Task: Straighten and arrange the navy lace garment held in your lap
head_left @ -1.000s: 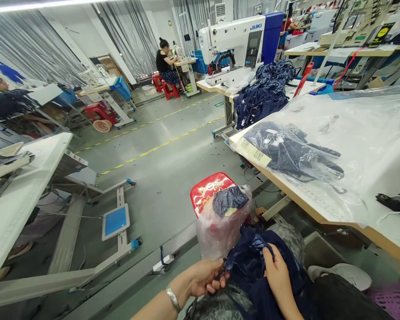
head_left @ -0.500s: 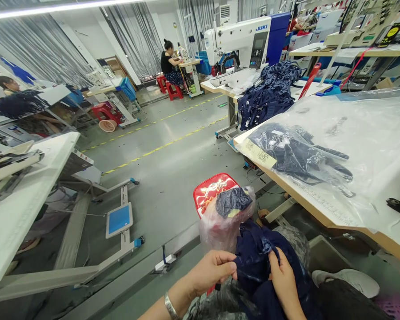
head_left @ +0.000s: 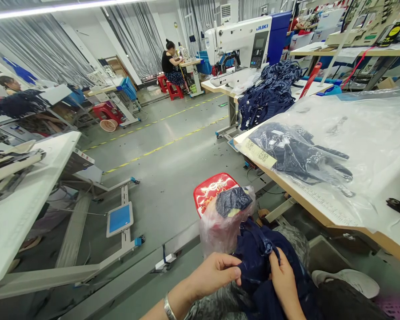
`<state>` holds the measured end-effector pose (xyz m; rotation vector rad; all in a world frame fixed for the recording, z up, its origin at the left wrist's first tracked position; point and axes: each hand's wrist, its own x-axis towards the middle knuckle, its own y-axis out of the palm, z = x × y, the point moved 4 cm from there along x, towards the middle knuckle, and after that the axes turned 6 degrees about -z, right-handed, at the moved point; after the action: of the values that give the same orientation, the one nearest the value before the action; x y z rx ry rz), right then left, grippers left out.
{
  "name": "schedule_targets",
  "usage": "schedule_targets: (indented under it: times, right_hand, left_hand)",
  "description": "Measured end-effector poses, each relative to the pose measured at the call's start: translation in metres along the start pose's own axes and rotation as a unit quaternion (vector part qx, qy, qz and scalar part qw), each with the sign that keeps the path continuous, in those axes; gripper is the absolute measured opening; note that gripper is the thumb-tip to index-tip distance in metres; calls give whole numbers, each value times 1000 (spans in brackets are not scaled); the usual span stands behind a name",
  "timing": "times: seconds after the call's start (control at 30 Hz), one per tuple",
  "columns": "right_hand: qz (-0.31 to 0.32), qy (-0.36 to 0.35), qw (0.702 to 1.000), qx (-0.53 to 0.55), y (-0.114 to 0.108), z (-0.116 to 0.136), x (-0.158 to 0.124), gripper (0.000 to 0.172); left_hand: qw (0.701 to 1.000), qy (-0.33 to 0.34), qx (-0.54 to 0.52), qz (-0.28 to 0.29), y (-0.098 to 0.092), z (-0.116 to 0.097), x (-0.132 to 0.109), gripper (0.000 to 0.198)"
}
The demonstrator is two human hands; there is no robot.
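Dark navy fabric lies bunched over my lap, with narrow straps at its top. My left hand, a silver bracelet on its wrist, pinches with thumb and forefinger at the fabric's left edge. On the other side, my right hand is closed on a navy strap, its fingertips partly hidden by cloth. Just beyond the fabric, a thin clear plastic bag with a dark patterned piece on top rests against a red stool.
To my right stands a plastic-covered table with a bagged dark garment and a paper label. Ahead, a JUKI sewing machine has a navy pile beside it. A white worktable is at left; people sit farther off.
My left hand has shifted slightly right and down along the fabric edge. A small dark bit beneath it is out of sight now. My right hand stays almost still.
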<state>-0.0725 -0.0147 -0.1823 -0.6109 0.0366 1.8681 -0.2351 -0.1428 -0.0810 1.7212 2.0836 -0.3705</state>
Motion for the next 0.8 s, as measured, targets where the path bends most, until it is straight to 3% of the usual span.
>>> schedule_targets:
  times: [0.27,0.47,0.63,0.8]
  right_hand:
    - [-7,13,1000,-1,0,0,0,59]
    - [-17,30,999,1,-2,1,-2,57]
    - [-32,35,999,-8,-3,-1,-1,57]
    - [-32,31,999,-18,-2,-1,0,55]
  left_hand:
    - [1000,-8,26,-11,0,7,2,22]
    - [989,-1,100,-106,-30,16,22,19]
    - [960,-10,219,-172,-50,60,43,12]
    - [967,-70,204,-138,-34,115,60,24]
